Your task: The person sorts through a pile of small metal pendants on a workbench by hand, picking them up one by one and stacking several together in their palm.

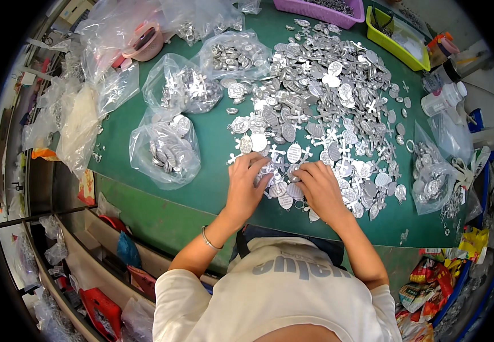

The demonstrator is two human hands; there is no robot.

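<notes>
A wide heap of silver-coloured metal medals (338,85) and small crosses (331,137) covers the middle of the green table. At the near edge of this heap, my left hand (244,188) has its thumb and fingers curled together among the pieces; what lies between the fingertips is too small to make out. Close to its right, my right hand (322,191) is bent with the fingertips closed on a small oval medal (294,172). Just beyond the hands lies a pale oval medal (294,153), and another oval medal (285,201) rests between them and my body.
Clear plastic bags of medals (170,154) stand left of the heap, another bag (432,179) at the right. A purple basket (321,12) and a yellow-green basket (395,40) sit at the back, a white bottle (443,100) by the right edge. Open drawers (99,251) are lower left.
</notes>
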